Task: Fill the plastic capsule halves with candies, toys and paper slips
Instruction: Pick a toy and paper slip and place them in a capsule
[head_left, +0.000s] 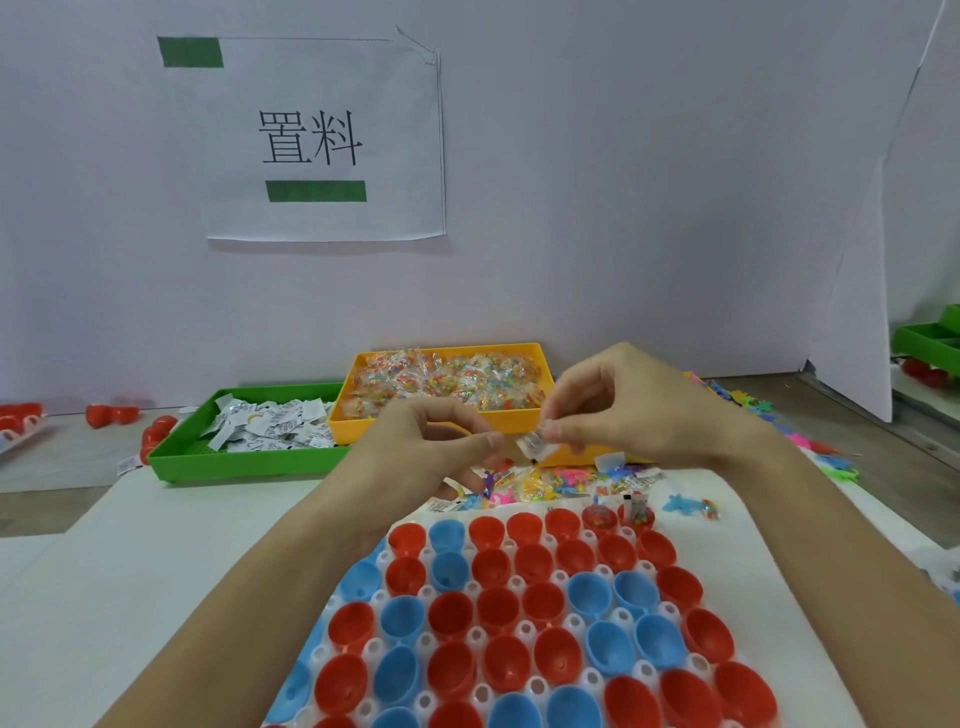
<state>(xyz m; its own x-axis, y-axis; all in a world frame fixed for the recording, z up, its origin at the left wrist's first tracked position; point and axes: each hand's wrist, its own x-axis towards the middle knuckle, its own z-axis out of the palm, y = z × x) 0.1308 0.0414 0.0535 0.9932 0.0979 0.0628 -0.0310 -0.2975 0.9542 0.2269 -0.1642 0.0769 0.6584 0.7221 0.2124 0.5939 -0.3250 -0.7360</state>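
Head view, filling station. My right hand (623, 415) pinches a small white paper slip (532, 446) between thumb and fingertips, held up over the near edge of the yellow tray (545, 364) of candy packets. My left hand (431, 441) sits just beside it, fingers curled, thumb and forefinger tips reaching toward the slip's free end; whether they touch the slip I cannot tell, and I see nothing else gripped in that hand.

The slip's long axis runs roughly left to right, tilting down toward the left hand. Below and nearer to me lies the white holder sheet (524, 631) carrying the red and blue capsule halves (493, 566), open side up. Most look unfilled; two red halves at the far right of the back row (600, 517) already hold candies, with a slip standing in the one furthest right.

The deciding relation: the next unfilled cups of the back row lie straight below and slightly toward me from the pinched slip, so the right hand is the nearer one for the drop. I judge the slip needs folding or turning end-down first. A loose pile of toys and packets (540, 486) lies between hands and sheet; the green tray (176, 452) of slips stands to the left.
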